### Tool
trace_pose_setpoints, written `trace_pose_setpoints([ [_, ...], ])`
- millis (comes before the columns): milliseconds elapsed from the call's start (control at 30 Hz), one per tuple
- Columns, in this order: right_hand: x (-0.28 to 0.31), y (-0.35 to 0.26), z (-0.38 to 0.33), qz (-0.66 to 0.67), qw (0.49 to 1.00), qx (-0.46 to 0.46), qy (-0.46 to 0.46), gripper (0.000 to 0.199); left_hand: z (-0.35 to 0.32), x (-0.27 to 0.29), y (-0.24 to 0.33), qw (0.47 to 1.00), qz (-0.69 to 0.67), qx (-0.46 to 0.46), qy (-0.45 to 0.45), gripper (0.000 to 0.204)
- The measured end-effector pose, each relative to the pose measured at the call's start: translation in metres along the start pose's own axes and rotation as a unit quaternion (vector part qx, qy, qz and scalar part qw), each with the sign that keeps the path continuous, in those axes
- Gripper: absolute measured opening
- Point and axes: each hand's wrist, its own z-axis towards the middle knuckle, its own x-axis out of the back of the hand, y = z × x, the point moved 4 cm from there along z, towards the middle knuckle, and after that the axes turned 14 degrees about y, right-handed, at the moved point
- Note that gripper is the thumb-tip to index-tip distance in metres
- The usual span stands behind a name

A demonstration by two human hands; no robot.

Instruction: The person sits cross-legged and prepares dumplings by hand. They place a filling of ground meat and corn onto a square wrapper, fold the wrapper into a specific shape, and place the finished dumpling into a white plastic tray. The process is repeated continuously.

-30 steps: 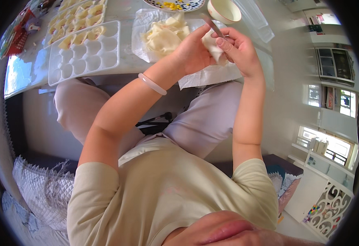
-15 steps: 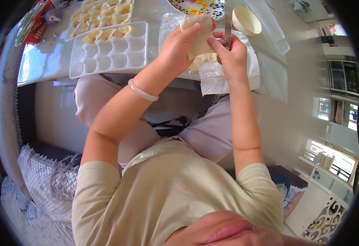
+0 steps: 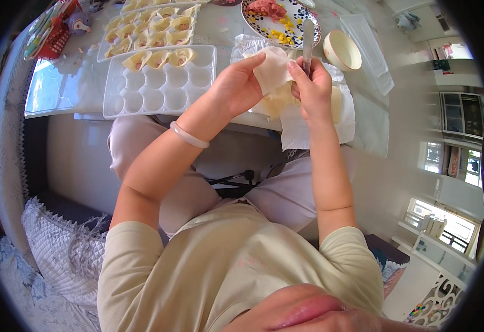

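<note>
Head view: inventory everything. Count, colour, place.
Wrapper: 1, cream, held centre
Utensil: 1, silver, beside wrapper
Loose wrappers: several, cream, below
Plate: 1, white, top centre
Filling: 1, pink, on plate
Bits: many, yellow, on plate
Bowl: 1, cream, beside plate
Trays: 2+, clear, left
Filled wrappers: many, cream, in trays
Basket: 1, red, far left
Table: 1, pale, beneath
Bangle: 1, pale, left wrist
Left grip: 1, bare, on wrapper
Right grip: 1, bare, on utensil

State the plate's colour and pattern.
The plate is white with dark blue motifs; best seen in the head view.
</note>
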Motion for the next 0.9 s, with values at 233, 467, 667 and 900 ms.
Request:
trace_pose_setpoints([
  [233, -0.006, -0.005, 0.0, 0.057, 0.998, -0.018, -0.019, 0.011, -0.007, 0.011, 0.025, 0.959, 0.239, -0.134, 0.065, 0.028],
  [467, -0.019, -0.024, -0.009, 0.087, 0.995, 0.024, -0.042, 0.019, -0.019, -0.014, 0.018, 0.979, 0.115, -0.084, -0.146, 0.05],
  [667, -0.005, -0.013, -0.017, 0.003, 0.997, 0.07, -0.042, 0.023, -0.014, -0.007, 0.012, 0.986, 0.112, -0.038, -0.117, 0.054],
  [900, 0.009, -0.027, 0.048, -0.36, 0.878, 0.314, -0.018, 0.023, -0.018, -0.006, 0.022, 0.999, 0.003, -0.037, 0.022, 0.045],
])
